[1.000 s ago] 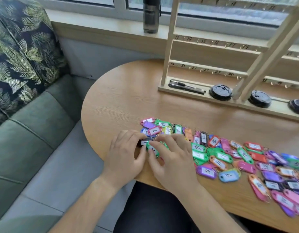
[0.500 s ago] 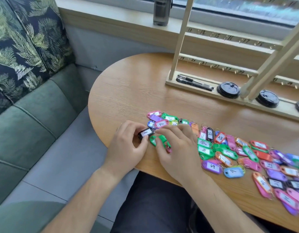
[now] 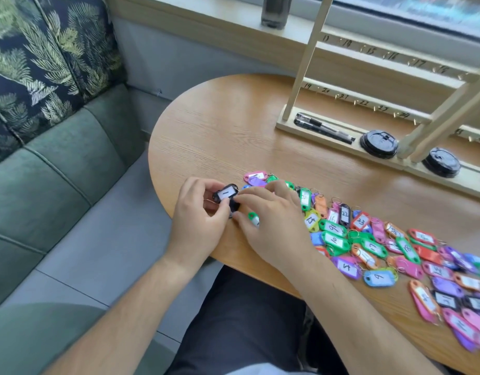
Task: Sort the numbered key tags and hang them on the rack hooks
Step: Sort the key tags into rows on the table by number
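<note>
Left of the frame's centre, the left hand [image 3: 199,220] pinches a black key tag [image 3: 225,194] marked 1 between curled fingers and thumb, just above the table [image 3: 220,125] edge. The right hand [image 3: 271,228] lies open beside it, fingers stretched toward that tag, a green tag [image 3: 253,219] peeking out beneath it. The other coloured tags [image 3: 368,250] spread toward lower right; the wooden rack [image 3: 306,63] stands upper right.
</note>
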